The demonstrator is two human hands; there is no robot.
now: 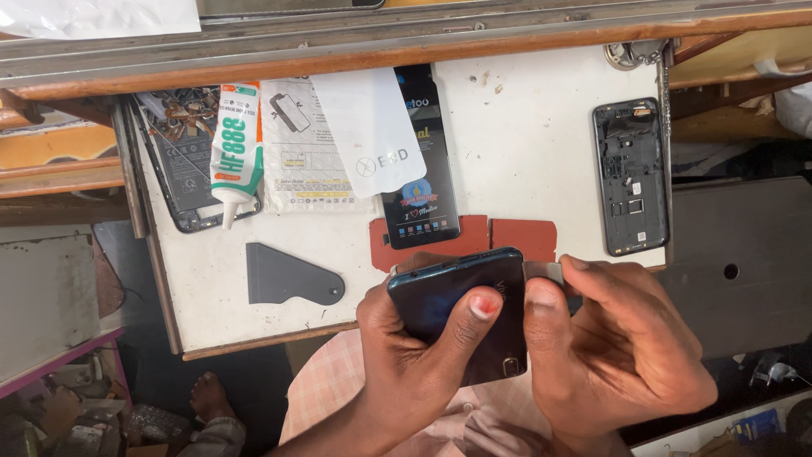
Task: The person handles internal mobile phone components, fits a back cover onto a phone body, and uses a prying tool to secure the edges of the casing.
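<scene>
Left hand (414, 355) fingers grip a dark phone (461, 309) above the table (524, 144); right hand (617, 347) fingers pinch a thin metal blade (543, 272) against its edge.

White worktop (524, 127) edged in wood, under a metal-and-wood rail (338, 46). Left of worktop, wooden shelves (51, 161); below those, cluttered floor (76, 415). Right of worktop, dark panel (736, 262).
</scene>
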